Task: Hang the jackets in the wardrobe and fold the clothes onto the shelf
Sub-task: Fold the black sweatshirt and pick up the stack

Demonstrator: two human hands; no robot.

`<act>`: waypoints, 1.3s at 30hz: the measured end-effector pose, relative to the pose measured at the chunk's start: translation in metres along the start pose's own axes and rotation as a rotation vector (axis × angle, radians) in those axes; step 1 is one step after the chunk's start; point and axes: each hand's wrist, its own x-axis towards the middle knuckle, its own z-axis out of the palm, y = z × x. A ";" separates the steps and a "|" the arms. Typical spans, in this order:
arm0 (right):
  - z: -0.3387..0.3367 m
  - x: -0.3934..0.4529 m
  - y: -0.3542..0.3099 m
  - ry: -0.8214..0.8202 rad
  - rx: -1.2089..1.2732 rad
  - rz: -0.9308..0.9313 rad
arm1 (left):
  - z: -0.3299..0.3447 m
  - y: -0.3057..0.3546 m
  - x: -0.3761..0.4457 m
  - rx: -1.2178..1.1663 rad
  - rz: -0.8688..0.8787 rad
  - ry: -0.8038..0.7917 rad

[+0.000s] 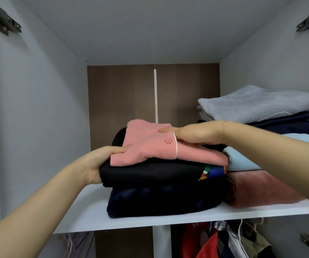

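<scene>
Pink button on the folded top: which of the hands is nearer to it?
Right. The right hand lies flat just beside the pink button; the left hand grips the stack's left edge, farther off.

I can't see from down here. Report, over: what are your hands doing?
Left hand grips black top. Right hand flat on pink top. Both atop pile on shelf. Nothing blocking.

The shelf (86,211) is white, the wardrobe's side walls (38,108) pale grey, its back panel (122,101) brown with a white strip. The top garment (150,146) is salmon pink with white piping and a pink button, over a black piece (150,174) showing a multicoloured print, over a dark navy one (159,202). Beside them lie dusty pink (261,189), light blue (243,161), navy and light grey (252,103) folds. Red clothing (205,244) hangs below.
</scene>
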 end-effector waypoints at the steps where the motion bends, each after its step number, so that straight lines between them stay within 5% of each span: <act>1: -0.004 -0.002 0.001 0.029 0.049 -0.040 | 0.000 0.000 0.001 -0.005 0.020 0.014; 4: -0.015 -0.014 0.003 0.144 0.102 -0.180 | 0.002 -0.003 0.001 -0.050 0.036 0.032; 9: 0.025 0.013 0.015 0.095 -0.216 -0.334 | 0.006 -0.007 0.003 -0.114 0.021 0.122; 12: 0.024 0.020 0.026 0.234 -0.212 -0.399 | 0.006 -0.014 -0.002 -0.091 0.055 0.139; 18: 0.005 -0.005 0.063 0.422 -0.583 -0.497 | 0.005 -0.035 -0.019 -0.122 0.255 0.054; 23: -0.014 0.003 0.038 0.773 -0.734 -0.602 | 0.019 -0.029 -0.017 -0.155 0.276 0.147; 27: 0.007 0.009 0.049 0.515 -0.789 -0.585 | 0.010 -0.036 -0.017 -0.188 0.230 0.125; 30: 0.023 -0.008 0.074 0.418 -0.536 -0.562 | 0.008 -0.042 -0.020 -0.123 0.177 0.025; 34: 0.052 -0.020 0.095 0.577 -0.738 -0.488 | 0.011 -0.043 -0.015 -0.128 0.218 0.035; 39: 0.065 -0.018 0.086 0.748 -0.624 -0.500 | 0.014 -0.049 -0.006 -0.243 0.236 0.123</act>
